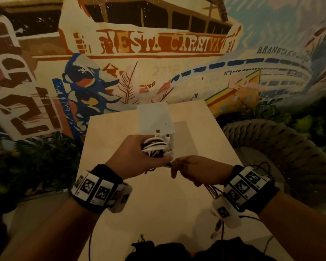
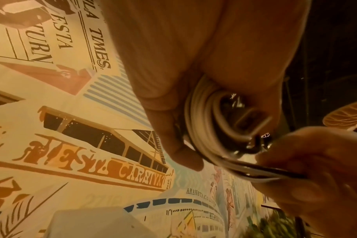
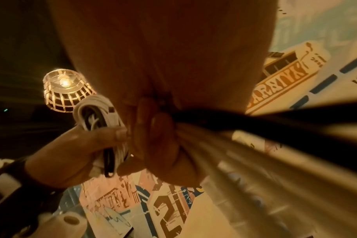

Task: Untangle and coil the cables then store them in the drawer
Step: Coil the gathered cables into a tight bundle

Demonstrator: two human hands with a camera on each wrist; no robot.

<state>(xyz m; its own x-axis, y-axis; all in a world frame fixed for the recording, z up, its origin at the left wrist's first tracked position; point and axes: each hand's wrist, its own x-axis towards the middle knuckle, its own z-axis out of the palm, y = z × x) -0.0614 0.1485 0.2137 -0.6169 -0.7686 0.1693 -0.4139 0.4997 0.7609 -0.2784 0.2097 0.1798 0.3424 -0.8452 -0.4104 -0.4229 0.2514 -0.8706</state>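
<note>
Cable coil (image 1: 155, 147) between both hands

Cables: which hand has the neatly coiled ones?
The left hand. It grips the coil of white and dark cables; the right hand only pinches straight loose strands trailing from it.

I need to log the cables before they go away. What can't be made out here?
- Cable count: in the head view the left hand covers much of the coil.
- Connector types: too small; blurred in the left wrist view.
- Loose strands: smeared in the right wrist view beyond the right hand.
- Drawer: not identifiable in any view.
</note>
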